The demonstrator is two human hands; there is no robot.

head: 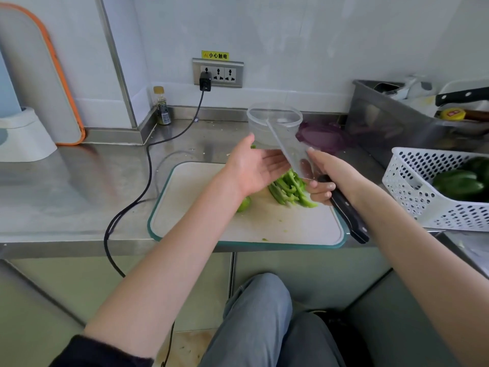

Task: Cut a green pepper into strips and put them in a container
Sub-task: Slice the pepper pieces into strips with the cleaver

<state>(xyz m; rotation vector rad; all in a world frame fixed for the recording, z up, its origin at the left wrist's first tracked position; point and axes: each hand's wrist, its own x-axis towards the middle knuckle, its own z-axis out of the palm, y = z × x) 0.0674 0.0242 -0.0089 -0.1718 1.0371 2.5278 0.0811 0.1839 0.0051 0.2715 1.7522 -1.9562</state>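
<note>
A pile of green pepper strips lies on the white cutting board. My right hand grips the black handle of a cleaver, its blade tilted up over the strips. My left hand is flat with straight fingers, palm toward the blade, just left of the strips. A leftover pepper piece peeks out under my left wrist. A clear round container stands behind the board, with its purple lid beside it.
A white perforated basket holding whole green peppers sits at the right. A metal tub with another knife stands behind it. A black cable runs from the wall socket across the steel counter. A small bottle stands in the corner.
</note>
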